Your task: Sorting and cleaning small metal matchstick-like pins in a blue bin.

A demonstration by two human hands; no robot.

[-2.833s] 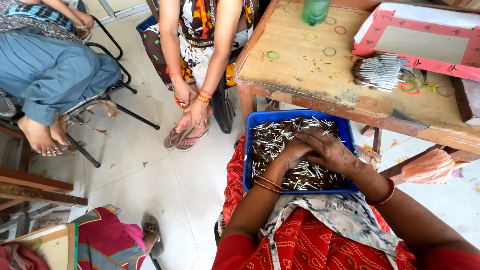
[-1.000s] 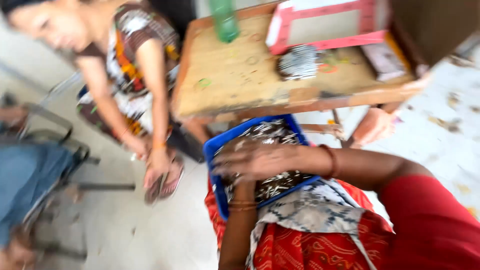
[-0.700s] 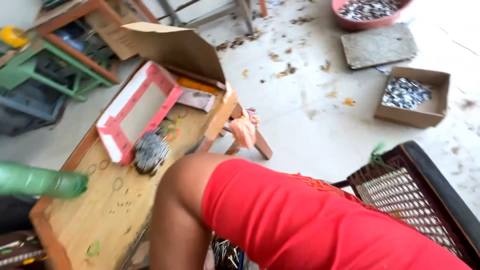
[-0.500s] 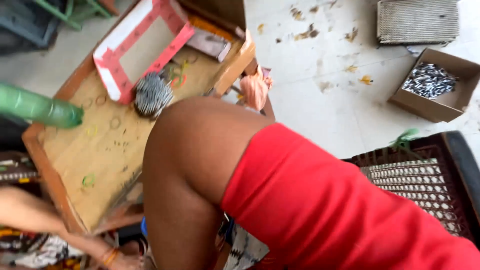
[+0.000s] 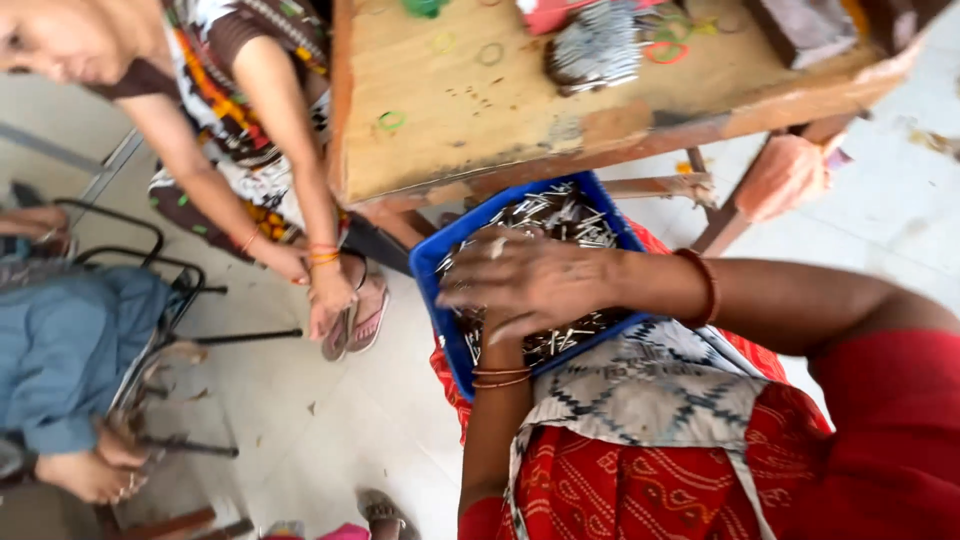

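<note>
A blue tray point(image 5: 448, 262) full of thin pale sticks rests on my lap, on the red patterned cloth. My right hand point(image 5: 530, 285) lies palm down over the sticks with its fingers spread; a red bangle circles its wrist. My left hand point(image 5: 497, 335) reaches up from below into the tray. It is almost wholly hidden under the right hand, and only the wrist with its thin bangles shows. What either hand holds underneath is hidden.
A wooden table point(image 5: 460, 130) stands just beyond the tray, with a bundle of sticks point(image 5: 595, 45) and coloured rubber bands on it. An orange cloth point(image 5: 785, 175) hangs by its leg. At the left another person bends down, hands at a sandal point(image 5: 350, 315); a seated person in blue point(image 5: 70, 340) is beside a black chair.
The view swung away to the right over my shoulder and came back. My hands are still in the blue tray, the right one now spread over the left. The bending person stays by the sandal.
</note>
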